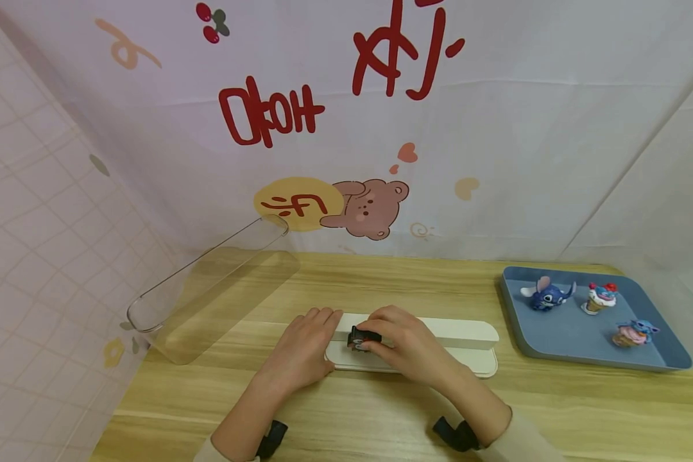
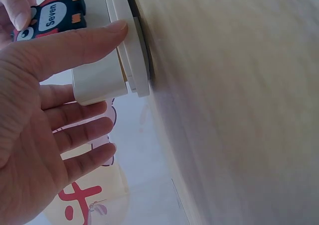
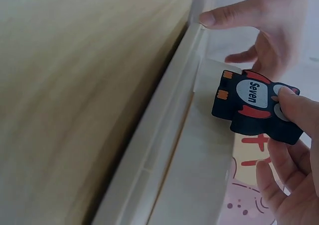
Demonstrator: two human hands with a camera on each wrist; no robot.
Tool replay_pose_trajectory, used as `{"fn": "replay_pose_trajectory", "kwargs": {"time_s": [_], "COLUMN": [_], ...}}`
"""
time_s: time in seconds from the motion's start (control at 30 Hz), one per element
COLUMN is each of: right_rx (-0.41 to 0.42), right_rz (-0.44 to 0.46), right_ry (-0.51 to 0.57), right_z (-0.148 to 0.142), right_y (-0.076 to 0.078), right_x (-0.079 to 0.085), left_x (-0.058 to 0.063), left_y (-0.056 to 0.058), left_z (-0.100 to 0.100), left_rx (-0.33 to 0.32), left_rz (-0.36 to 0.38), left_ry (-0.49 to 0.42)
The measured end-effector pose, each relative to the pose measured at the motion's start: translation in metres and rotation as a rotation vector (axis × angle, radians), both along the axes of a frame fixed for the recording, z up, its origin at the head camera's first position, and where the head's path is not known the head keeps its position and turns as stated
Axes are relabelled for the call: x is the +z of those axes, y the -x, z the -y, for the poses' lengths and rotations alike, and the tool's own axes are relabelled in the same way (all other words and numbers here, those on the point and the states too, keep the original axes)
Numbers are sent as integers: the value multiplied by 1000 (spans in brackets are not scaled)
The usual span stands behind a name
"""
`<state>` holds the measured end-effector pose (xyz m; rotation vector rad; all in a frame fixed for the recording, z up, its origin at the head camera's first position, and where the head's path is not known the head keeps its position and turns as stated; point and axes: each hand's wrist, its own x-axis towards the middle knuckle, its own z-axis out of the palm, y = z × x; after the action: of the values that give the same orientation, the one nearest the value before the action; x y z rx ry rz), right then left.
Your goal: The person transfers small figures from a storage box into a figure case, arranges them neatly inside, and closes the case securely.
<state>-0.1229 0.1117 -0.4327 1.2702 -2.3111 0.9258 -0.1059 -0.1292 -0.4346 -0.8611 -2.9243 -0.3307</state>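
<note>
A long white stepped base (image 1: 468,337) lies on the wooden table. Its left end is held by my left hand (image 1: 306,343), the thumb on the front edge and the fingers behind, as the left wrist view shows. My right hand (image 1: 407,343) pinches a black and red owl figure (image 3: 254,98) between thumb and fingers. The owl has a white oval belly marked "Seven", white eye rings and orange feet. It is upright over the base near its left part, feet toward the lower step. In the head view the fingers cover part of the owl.
A clear plastic cover (image 1: 225,301) lies at the left back, close to the wall cloth. At the right, a blue tray (image 1: 560,343) bears a blue big-eared figurine (image 1: 547,296) and two ice-cream-cone figurines (image 1: 600,298). White printed cloth (image 1: 496,128) hangs behind the table.
</note>
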Motion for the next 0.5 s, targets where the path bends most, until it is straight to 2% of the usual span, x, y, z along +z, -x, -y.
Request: {"fn": "replay_pose_trajectory", "kwargs": {"time_s": [0.27,0.5], "right_rx": [1,-9], "right_rz": [35,22], "right_ry": [-49,-78], "right_z": [10,14], "right_y": [2,3], "right_x": [-6,-10], "left_x": [1,2], "left_y": [-1,0], "left_z": [1,1], "left_rx": [4,6], "left_rz": [12,27], "left_ry": [10,10]}}
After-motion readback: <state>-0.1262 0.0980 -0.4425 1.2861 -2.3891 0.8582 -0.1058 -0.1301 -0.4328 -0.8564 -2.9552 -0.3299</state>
